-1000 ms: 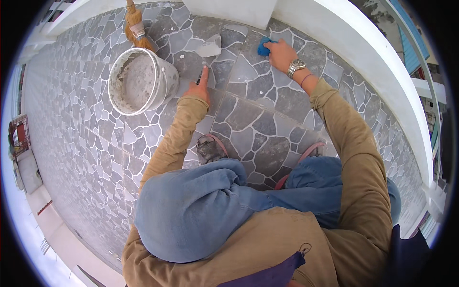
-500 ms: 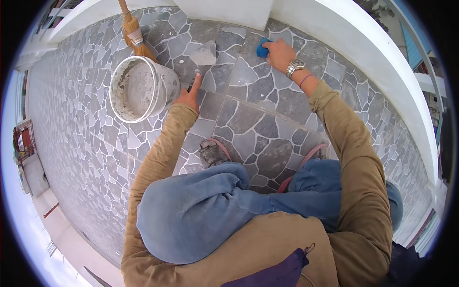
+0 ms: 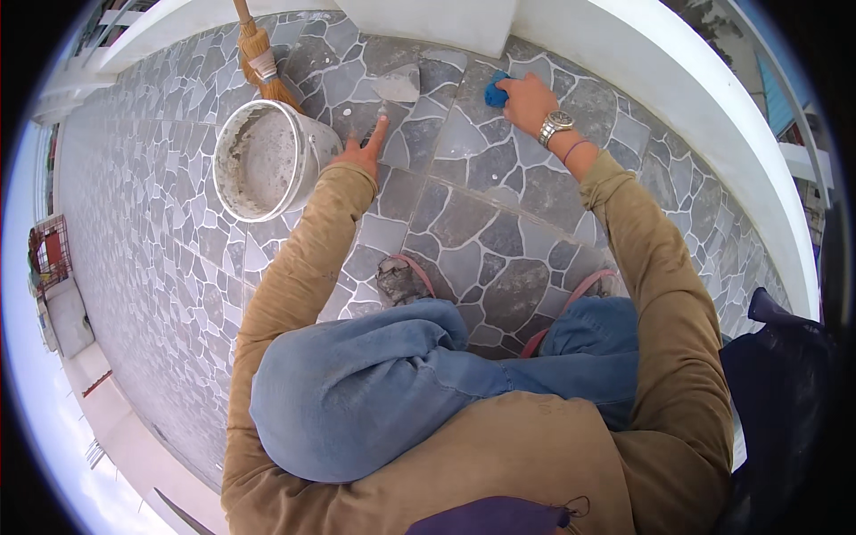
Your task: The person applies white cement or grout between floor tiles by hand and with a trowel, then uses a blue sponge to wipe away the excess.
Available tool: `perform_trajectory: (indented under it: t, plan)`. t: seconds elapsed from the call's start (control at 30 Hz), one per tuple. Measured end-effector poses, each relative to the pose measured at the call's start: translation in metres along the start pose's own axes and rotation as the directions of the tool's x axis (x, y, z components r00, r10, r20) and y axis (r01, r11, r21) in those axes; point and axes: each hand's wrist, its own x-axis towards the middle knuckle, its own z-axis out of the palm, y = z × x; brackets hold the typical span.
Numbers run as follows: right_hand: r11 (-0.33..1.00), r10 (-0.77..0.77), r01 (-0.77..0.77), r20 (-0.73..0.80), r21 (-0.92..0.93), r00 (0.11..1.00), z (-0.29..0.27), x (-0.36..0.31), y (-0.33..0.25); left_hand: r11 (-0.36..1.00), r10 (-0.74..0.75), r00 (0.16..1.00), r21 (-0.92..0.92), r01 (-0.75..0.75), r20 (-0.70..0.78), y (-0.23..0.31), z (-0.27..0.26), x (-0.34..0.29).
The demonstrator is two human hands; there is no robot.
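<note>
My left hand (image 3: 358, 156) is closed round the handle of a trowel, its index finger stretched along the shank. Just beyond the fingertip, the grey-smeared trowel blade (image 3: 399, 85) is low over the tiles. A blue sponge or cloth (image 3: 496, 90) is pinched in my right hand (image 3: 530, 102), down against the floor near the white wall. The stone-patterned tile floor (image 3: 459, 227) has pale joints between grey pieces. Left of my left hand stands a white bucket (image 3: 323, 152), its inside coated with grey residue.
A straw broom (image 3: 265, 67) stands behind the bucket. The low white wall (image 3: 642, 53) curves along the far and right side, with a white pillar base (image 3: 437, 22) jutting out. My sandalled feet (image 3: 406, 281) rest on the tiles below my hands.
The whole view has shifted slightly, so bucket and broom appear a little further right. My left hand has turned a little with the trowel; my right hand still holds the blue sponge or cloth.
</note>
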Motion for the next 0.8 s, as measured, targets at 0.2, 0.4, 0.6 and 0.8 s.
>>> perform_trajectory:
  t: [0.2, 0.4, 0.6, 0.8]
  plan:
    - [0.998, 0.041, -0.040, -0.002, 0.039, 0.999, 0.004, 0.000, -0.010, 1.000, -0.009, 1.000, -0.029, 0.009, 0.015, 0.007, -0.011, 0.003]
    - [1.000, 0.009, -0.008, -0.038, 0.018, 0.999, 0.004, 0.001, 0.011, 0.999, 0.021, 1.000, -0.043, -0.020, 0.008, 0.009, 0.001, 0.002]
    - [1.000, 0.003, -0.003, -0.034, -0.005, 0.999, 0.006, 0.000, 0.016, 1.000, -0.014, 1.000, -0.020, 0.014, 0.009, 0.027, 0.004, 0.000]
    - [0.995, 0.084, -0.084, -0.003, 0.057, 0.996, -0.007, 0.000, -0.022, 0.996, -0.048, 0.999, -0.075, 0.048, -0.008, 0.029, -0.026, 0.009]
